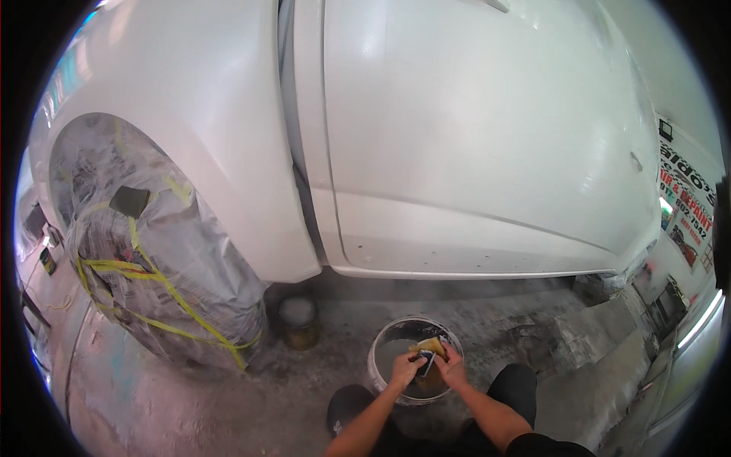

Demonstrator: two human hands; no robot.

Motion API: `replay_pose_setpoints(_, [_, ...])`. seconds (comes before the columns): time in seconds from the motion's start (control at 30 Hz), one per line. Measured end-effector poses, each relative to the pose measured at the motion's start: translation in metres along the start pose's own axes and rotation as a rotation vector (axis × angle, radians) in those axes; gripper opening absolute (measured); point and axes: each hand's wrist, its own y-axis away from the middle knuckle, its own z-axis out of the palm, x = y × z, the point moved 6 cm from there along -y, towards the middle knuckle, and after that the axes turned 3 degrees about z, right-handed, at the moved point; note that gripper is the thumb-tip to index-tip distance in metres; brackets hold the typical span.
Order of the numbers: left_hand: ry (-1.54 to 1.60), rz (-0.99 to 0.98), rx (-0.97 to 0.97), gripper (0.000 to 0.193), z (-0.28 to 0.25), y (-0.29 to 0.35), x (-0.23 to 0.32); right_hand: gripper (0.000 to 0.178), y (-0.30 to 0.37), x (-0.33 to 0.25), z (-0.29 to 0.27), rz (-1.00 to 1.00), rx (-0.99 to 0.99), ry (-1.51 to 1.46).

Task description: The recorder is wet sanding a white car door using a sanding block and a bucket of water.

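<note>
Both my hands are together over a white-rimmed bucket on the floor between my knees. My left hand pinches a dark, pale-edged piece that looks like folded sandpaper. My right hand grips the same bundle from the other side, its fingers curled round the edge. A tan-yellow part shows above the dark piece; whether it is the sandpaper's back or a separate pad I cannot tell. The bucket's inside is greyish and partly hidden by my hands.
A white car body with a door panel rises in front. To the left, a wheel wrapped in plastic sheeting and yellow tape bears a dark square sheet. A small dark can stands left of the bucket. Flattened cardboard lies right.
</note>
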Motion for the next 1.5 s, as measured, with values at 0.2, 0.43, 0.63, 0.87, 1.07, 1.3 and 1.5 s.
replay_pose_setpoints(0.2, [-0.399, 0.250, 0.160, 0.034, -0.013, 0.003, 0.014, 0.065, 0.033, -0.039, 0.018, -0.400, 0.101, 0.427])
replay_pose_setpoints(0.43, [-0.303, 0.150, -0.035, 0.042, 0.002, 0.005, 0.014, 0.062, 0.027, -0.013, 0.025, -0.031, -0.115, -0.048])
replay_pose_setpoints(0.63, [-0.429, 0.150, -0.079, 0.040, 0.019, 0.008, 0.024, 0.053, 0.013, 0.030, 0.011, 0.147, -0.074, -0.233])
replay_pose_setpoints(0.87, [-0.185, 0.238, 0.236, 0.051, -0.001, 0.020, 0.047, 0.040, 0.019, 0.037, 0.019, 0.026, -0.051, -0.178])
replay_pose_setpoints(1.07, [-0.239, 0.161, 0.146, 0.053, 0.007, 0.011, 0.038, 0.042, 0.013, 0.040, 0.015, -0.023, -0.038, -0.347])
replay_pose_setpoints(1.3, [0.048, -0.019, -0.010, 0.038, 0.028, 0.006, 0.004, 0.051, 0.018, 0.024, -0.005, 0.070, 0.026, -0.172])
replay_pose_setpoints(1.5, [-0.021, 0.032, 0.051, 0.034, 0.012, 0.002, 0.001, 0.064, 0.027, -0.003, -0.003, -0.129, -0.061, -0.082])
